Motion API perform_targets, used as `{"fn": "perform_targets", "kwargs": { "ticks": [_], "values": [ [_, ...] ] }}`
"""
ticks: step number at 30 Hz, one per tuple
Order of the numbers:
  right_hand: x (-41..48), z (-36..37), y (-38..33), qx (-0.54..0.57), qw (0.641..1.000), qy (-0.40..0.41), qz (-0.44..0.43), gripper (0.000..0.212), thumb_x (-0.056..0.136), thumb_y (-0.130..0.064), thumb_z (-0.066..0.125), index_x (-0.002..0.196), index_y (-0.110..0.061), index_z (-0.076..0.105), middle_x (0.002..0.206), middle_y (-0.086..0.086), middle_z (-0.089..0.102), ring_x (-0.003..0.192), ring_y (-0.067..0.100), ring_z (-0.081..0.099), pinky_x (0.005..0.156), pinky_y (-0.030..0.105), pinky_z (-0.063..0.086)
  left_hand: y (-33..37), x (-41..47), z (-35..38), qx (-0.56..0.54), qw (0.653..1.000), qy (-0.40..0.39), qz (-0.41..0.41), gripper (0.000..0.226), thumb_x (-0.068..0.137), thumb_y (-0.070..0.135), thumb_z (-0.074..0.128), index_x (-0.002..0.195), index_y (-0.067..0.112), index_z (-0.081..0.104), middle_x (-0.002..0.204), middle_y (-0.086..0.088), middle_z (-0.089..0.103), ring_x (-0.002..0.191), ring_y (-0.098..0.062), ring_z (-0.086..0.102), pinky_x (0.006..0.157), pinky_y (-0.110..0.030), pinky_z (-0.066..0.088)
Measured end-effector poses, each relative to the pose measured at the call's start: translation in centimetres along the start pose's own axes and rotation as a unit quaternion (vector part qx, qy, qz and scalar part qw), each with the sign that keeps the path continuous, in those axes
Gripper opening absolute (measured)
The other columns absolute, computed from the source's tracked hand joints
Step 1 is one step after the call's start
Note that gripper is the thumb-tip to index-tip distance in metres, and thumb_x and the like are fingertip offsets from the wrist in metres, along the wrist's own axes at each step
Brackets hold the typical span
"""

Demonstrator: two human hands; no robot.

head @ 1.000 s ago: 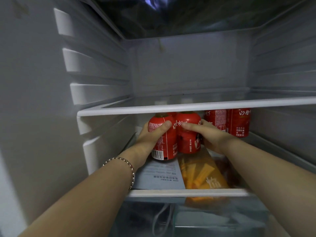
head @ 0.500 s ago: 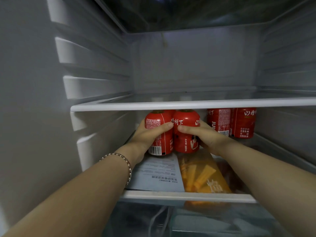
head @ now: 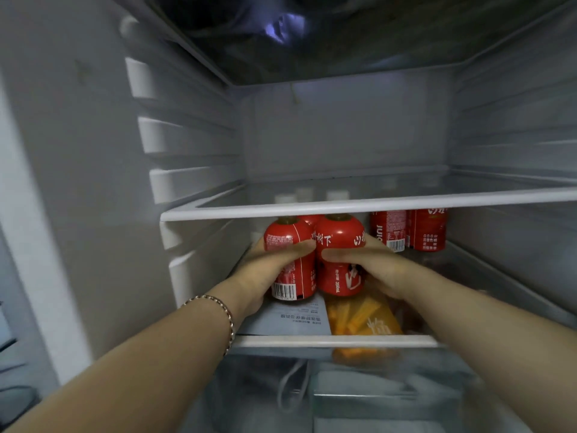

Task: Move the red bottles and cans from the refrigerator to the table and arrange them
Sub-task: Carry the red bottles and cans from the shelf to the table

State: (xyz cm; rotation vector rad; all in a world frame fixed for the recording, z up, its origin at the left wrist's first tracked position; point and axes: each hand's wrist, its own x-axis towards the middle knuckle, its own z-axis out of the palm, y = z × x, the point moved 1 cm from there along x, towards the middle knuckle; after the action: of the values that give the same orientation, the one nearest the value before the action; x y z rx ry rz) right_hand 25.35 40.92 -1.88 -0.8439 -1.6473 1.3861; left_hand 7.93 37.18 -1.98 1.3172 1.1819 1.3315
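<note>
Both hands reach deep into the refrigerator point(head: 93, 182), side by side and almost meeting at the fingertips. The left hand point(head: 274, 264) is wrapped round the middle of the left red bottle point(head: 282, 235), its digit lying across the label above the barcode. The right hand point(head: 368, 264) is clamped in the same way on the right red bottle point(head: 338, 237), just beside the first, and the two bottles touch. Both stand upright, their tops just under the rim of the upper glass shelf point(head: 343, 206) above the hands. A third red bottle point(head: 309, 218) peeks out behind the gap between the held pair. Beyond the right hand, toward the right wall, two more red containers point(head: 427, 232) stand close together, apart from that hand. Under the wrists, on the lower shelf point(head: 331, 340), a printed leaflet point(head: 293, 320) lies flat below the left hand and an orange packet point(head: 365, 320) below the right. A thin bracelet point(head: 224, 310) circles the left wrist. Below the forearms a clear drawer point(head: 343, 398) shows blurred contents. Ribbed grey side walls rise on either side of the arms, and the ceiling of the compartment is dark.
</note>
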Motion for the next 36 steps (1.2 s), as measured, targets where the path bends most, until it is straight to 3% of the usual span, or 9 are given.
{"fn": "perform_targets", "kwargs": {
  "ticks": [2, 7, 12, 14, 17, 20, 26, 31, 36],
  "values": [
    [-1.8, 0.4, -0.2, 0.006, 1.0, 0.016, 0.009, 0.046, 0.059, -0.02, 0.079, 0.099, -0.031, 0.059, 0.099, -0.001, 0.07, 0.093, 0.015, 0.065, 0.077, 0.029, 0.051, 0.3, -1.8, 0.2, -0.008, 1.0, -0.009, -0.02, 0.076, 0.038, 0.041, 0.082, 0.109, 0.025, 0.059, 0.102, -0.003, 0.071, 0.096, -0.02, 0.067, 0.086, -0.038, 0.052],
    [-6.8, 2.3, -1.8, 0.01, 0.998, 0.048, 0.024, 0.07, 0.046, -0.023, 0.082, 0.112, -0.022, 0.059, 0.105, 0.004, 0.07, 0.097, 0.021, 0.067, 0.086, 0.038, 0.053, 1.4, -6.2, 0.5, -0.021, 0.999, -0.033, -0.025, 0.089, 0.036, 0.041, 0.092, 0.116, 0.027, 0.057, 0.109, -0.006, 0.07, 0.101, -0.026, 0.067, 0.091, -0.049, 0.052],
    [-10.6, 3.5, -3.2, -0.014, 0.998, 0.053, 0.01, 0.057, 0.058, -0.023, 0.08, 0.11, -0.029, 0.058, 0.107, 0.0, 0.068, 0.098, 0.016, 0.065, 0.083, 0.032, 0.053, 2.0, -9.4, 0.9, 0.007, 0.999, -0.045, -0.008, 0.093, 0.035, 0.052, 0.089, 0.119, 0.033, 0.054, 0.112, 0.0, 0.069, 0.105, -0.024, 0.065, 0.094, -0.052, 0.049],
    [-11.5, 3.9, -3.4, -0.026, 0.998, 0.064, 0.003, 0.065, 0.053, -0.028, 0.08, 0.114, -0.028, 0.058, 0.106, -0.003, 0.069, 0.097, 0.014, 0.065, 0.081, 0.03, 0.052, 2.2, -10.3, 1.1, 0.008, 0.999, -0.049, -0.007, 0.1, 0.032, 0.055, 0.089, 0.122, 0.033, 0.053, 0.114, 0.0, 0.068, 0.106, -0.024, 0.064, 0.095, -0.052, 0.048],
    [-12.2, 4.2, -3.3, -0.005, 0.998, 0.068, 0.012, 0.073, 0.051, -0.028, 0.081, 0.119, -0.027, 0.055, 0.109, 0.0, 0.069, 0.102, 0.019, 0.064, 0.089, 0.037, 0.051, 2.3, -11.2, 0.5, 0.0, 0.996, -0.091, -0.019, 0.097, 0.039, 0.041, 0.09, 0.126, 0.027, 0.051, 0.116, -0.004, 0.068, 0.108, -0.027, 0.063, 0.097, -0.052, 0.047],
    [-12.4, 3.9, -3.2, 0.026, 0.998, 0.041, 0.039, 0.062, 0.054, -0.022, 0.087, 0.108, -0.032, 0.058, 0.11, 0.003, 0.069, 0.106, 0.025, 0.063, 0.097, 0.048, 0.047, 2.4, -11.1, -0.3, -0.002, 0.989, -0.145, -0.027, 0.091, 0.045, 0.022, 0.084, 0.128, 0.022, 0.047, 0.118, -0.009, 0.066, 0.111, -0.03, 0.061, 0.098, -0.051, 0.046],
    [-11.8, 3.6, -3.8, 0.001, 1.0, 0.019, 0.019, 0.047, 0.06, -0.016, 0.081, 0.099, -0.03, 0.058, 0.1, -0.003, 0.069, 0.095, 0.015, 0.064, 0.077, 0.031, 0.051, 2.6, -10.0, -0.1, 0.024, 0.989, -0.144, -0.018, 0.085, 0.042, 0.029, 0.084, 0.122, 0.021, 0.054, 0.11, -0.004, 0.07, 0.102, -0.023, 0.066, 0.087, -0.039, 0.053],
    [-10.8, 3.6, -2.9, 0.016, 0.998, 0.056, -0.012, 0.077, 0.036, -0.037, 0.081, 0.109, -0.028, 0.058, 0.098, -0.003, 0.072, 0.089, 0.012, 0.07, 0.072, 0.028, 0.054, 2.3, -9.6, -0.2, 0.027, 0.99, -0.138, -0.018, 0.086, 0.043, 0.032, 0.083, 0.122, 0.022, 0.052, 0.11, -0.004, 0.07, 0.103, -0.022, 0.066, 0.088, -0.039, 0.053],
    [-11.5, 4.2, -2.5, 0.028, 0.995, 0.085, -0.037, 0.093, 0.038, -0.037, 0.084, 0.124, -0.024, 0.051, 0.111, 0.002, 0.069, 0.101, 0.019, 0.067, 0.083, 0.035, 0.054, 2.6, -10.6, 0.0, 0.023, 0.992, -0.124, -0.004, 0.083, 0.042, 0.029, 0.083, 0.12, 0.018, 0.056, 0.108, -0.004, 0.071, 0.101, -0.021, 0.067, 0.087, -0.036, 0.053]
  ]
}}
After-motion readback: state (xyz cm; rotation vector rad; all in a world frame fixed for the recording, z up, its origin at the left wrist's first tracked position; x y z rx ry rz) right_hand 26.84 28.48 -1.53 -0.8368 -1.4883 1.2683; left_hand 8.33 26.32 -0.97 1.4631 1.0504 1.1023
